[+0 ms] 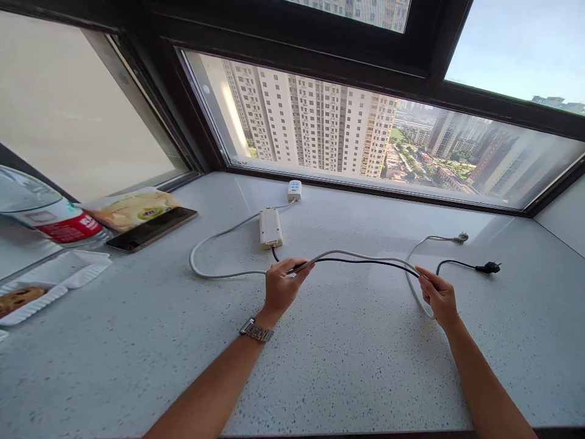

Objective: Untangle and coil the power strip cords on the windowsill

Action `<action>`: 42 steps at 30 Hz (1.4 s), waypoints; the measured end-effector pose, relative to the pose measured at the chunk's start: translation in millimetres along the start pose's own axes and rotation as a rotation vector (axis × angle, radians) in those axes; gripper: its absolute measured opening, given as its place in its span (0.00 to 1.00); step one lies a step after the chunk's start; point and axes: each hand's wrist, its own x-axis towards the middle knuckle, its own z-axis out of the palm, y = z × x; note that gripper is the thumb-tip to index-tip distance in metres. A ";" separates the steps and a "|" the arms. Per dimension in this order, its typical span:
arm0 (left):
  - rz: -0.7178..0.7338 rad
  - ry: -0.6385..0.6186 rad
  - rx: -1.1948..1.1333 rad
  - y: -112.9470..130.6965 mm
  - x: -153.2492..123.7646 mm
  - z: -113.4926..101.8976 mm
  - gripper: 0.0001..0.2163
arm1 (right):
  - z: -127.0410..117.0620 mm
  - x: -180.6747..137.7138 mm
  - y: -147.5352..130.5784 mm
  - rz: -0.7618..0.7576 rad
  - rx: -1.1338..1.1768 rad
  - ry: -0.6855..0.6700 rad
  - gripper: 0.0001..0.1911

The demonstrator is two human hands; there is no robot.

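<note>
Two power cords, a white one (351, 253) and a black one (361, 262), run side by side between my hands. My left hand (284, 283), with a metal watch on its wrist, pinches both together. My right hand (437, 294) is closed on the cords farther right. The black cord comes from a long white power strip (271, 229). The white cord loops left and back to a small white socket block (295, 191) near the window. On the right lie a white plug (461, 238) and a black plug (489, 267), their cords trailing from my right hand.
At the left stand a large plastic bottle (68, 222) with a red label, a yellow packet (137, 207), a dark phone (153, 230) and a white tray (85, 268) holding a cookie (21, 300). Dark window frames (365, 192) border the speckled white counter (347, 372).
</note>
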 end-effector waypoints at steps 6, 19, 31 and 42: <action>0.022 -0.002 0.029 -0.6 -0.5 0.4 0.12 | 2.3 -0.9 -1.1 -0.046 -0.028 0.077 0.28; -0.002 0.008 0.043 -0.2 -0.1 0.8 0.11 | -0.1 0.6 0.0 0.044 -0.113 -0.153 0.32; 0.031 -0.014 0.118 2.3 -0.3 -1.4 0.12 | -2.3 -2.1 -3.2 0.066 -0.224 -0.391 0.28; 0.026 -0.008 0.107 -0.7 -0.3 0.5 0.11 | 3.9 -4.4 -10.7 0.115 -0.311 -0.582 0.23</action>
